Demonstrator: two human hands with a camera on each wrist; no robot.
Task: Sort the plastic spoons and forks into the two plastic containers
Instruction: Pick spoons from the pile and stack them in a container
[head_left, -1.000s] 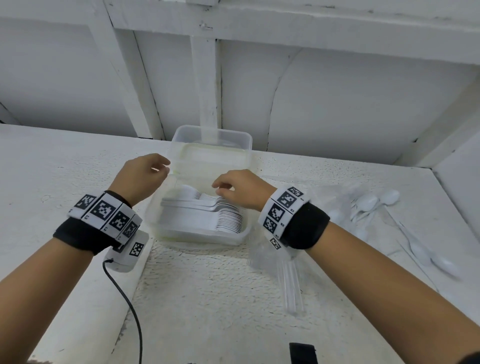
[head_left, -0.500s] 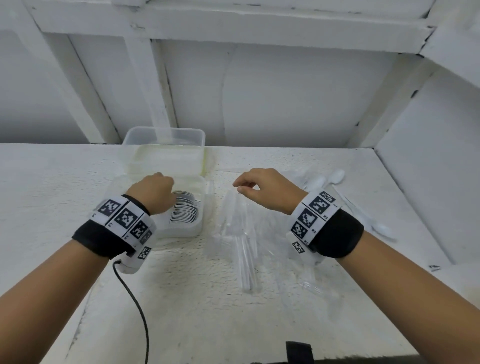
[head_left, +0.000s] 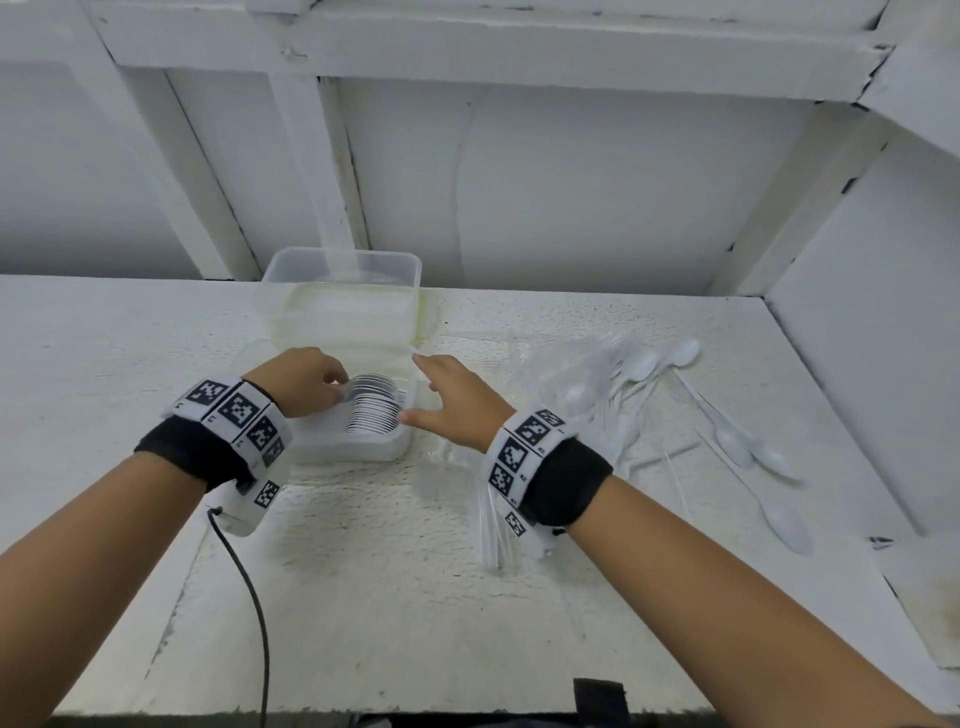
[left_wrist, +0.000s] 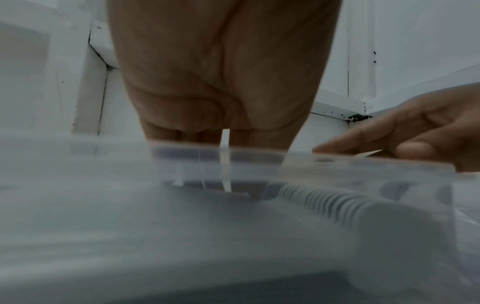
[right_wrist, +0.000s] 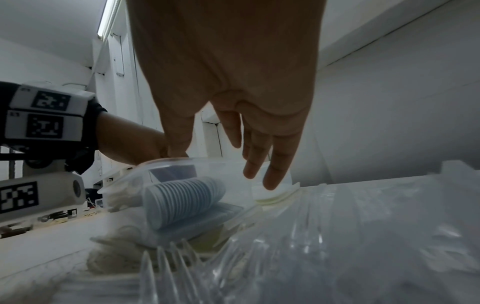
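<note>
A clear container (head_left: 358, 452) near me holds a nested stack of white spoons (head_left: 376, 410). My left hand (head_left: 332, 387) reaches into it, fingers curled down on the spoon handles; the wrist view shows a white handle (left_wrist: 225, 160) between the fingers behind the container rim (left_wrist: 337, 162). My right hand (head_left: 431, 392) hovers at the container's right rim with straight, spread fingers (right_wrist: 275, 164) and holds nothing. The spoon stack (right_wrist: 182, 201) shows through the container wall. A second clear container (head_left: 343, 270) stands behind the first. Clear forks (right_wrist: 166, 263) lie under my right wrist.
Loose white spoons (head_left: 644, 364) and clear plastic wrap (head_left: 561, 364) are scattered on the white shelf to the right. More spoons (head_left: 737, 447) lie near the right wall (head_left: 857, 338). Clear forks (head_left: 491, 530) lie by my right wrist. A black cable (head_left: 254, 597) trails from my left wrist.
My right hand has moved left from over the plastic wrap to the container's right rim, and its fingers have spread. My left hand stays inside the container on the spoons.
</note>
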